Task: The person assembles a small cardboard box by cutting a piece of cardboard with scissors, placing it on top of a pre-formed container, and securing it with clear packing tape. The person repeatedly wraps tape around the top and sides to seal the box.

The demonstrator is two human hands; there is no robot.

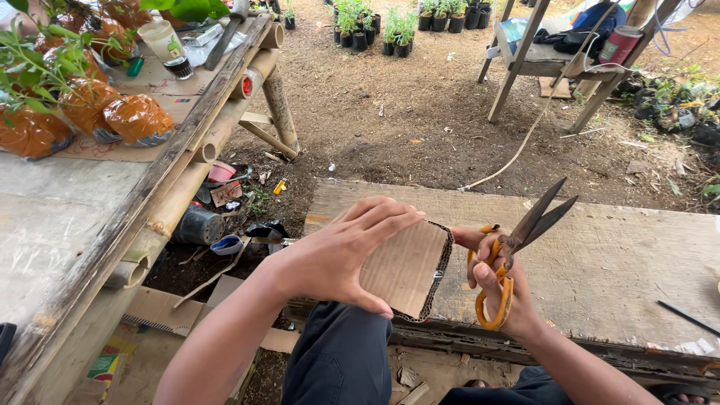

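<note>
Holding cardboard piece in left hand, scissors beside.

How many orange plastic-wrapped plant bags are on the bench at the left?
4 clearly visible: one at the far left edge, one nearest the bench edge, one behind it, one further back. Leaves may hide more.

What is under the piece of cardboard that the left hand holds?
Under the cardboard piece lie the wooden board and the person's dark trouser knee. The left hand covers its left part; the board directly beneath is hidden.
</note>
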